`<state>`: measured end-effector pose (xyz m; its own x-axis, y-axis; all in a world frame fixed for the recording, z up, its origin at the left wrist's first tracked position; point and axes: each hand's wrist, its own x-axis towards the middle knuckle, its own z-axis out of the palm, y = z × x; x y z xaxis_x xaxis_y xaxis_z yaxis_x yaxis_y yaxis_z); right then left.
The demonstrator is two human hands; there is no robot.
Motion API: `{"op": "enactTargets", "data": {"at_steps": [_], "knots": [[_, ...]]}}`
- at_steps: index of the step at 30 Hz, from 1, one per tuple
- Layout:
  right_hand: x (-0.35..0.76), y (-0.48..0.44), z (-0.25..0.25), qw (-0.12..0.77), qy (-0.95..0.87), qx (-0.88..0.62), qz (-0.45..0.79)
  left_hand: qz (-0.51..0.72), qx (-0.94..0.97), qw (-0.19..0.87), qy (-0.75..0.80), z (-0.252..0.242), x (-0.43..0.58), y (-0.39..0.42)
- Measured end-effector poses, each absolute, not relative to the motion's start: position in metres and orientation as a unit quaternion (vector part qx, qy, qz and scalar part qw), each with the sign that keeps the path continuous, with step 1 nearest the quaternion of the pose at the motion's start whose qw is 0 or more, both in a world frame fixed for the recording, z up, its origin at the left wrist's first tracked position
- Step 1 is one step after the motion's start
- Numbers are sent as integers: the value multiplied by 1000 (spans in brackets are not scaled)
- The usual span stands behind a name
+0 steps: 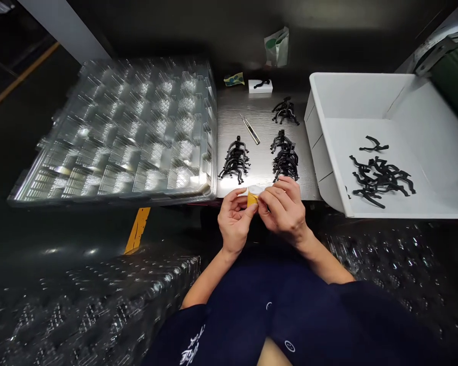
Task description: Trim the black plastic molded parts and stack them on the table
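Both forearms angle inward from the dark shirt (248, 310), wrists raised, bringing the hands together at the front edge of the brushed-metal desk (229, 114). The left hand (234, 221) and right hand (284, 208) have their fingers (279, 191) closed, pinching a small yellow piece (252, 200) with a white patch between them, just off that edge. Tweezers (250, 129) and black plastic parts (235, 160) lie on the desk, and more black plastic parts fill a white bin (320, 157). White lettering on the shirt cannot be read.
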<state>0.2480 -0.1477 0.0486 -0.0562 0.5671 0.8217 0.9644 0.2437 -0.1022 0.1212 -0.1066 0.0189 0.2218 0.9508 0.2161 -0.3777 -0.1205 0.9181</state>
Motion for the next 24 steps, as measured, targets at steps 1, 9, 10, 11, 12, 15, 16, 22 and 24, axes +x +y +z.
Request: {"op": "enactTargets", "data": {"at_steps": [1,9,10,11,12,15,16,22,24], "knots": [[248,-147,50,394,-679,-567,-248,555,496,609,275,19,121,-106],[250,-151,41,491,-625,-574,-196,462,366,753,292,27,114,-106],[250,-151,40,487,-621,-580,-200,453,352,765,293,28,114,-106],[250,-151,39,484,-617,-585,-206,446,342,773,295,29,115,-106],[249,-150,39,482,-613,-588,-214,438,337,779,298,29,115,-105],[248,-150,41,480,-601,-594,-237,419,336,788,302,29,115,-105],[247,-151,42,477,-599,-594,-245,417,338,789,300,29,115,-104],[244,-154,46,474,-588,-597,-270,420,380,772,289,27,113,-104],[243,-155,47,477,-586,-598,-267,425,388,764,291,26,112,-103]]}}
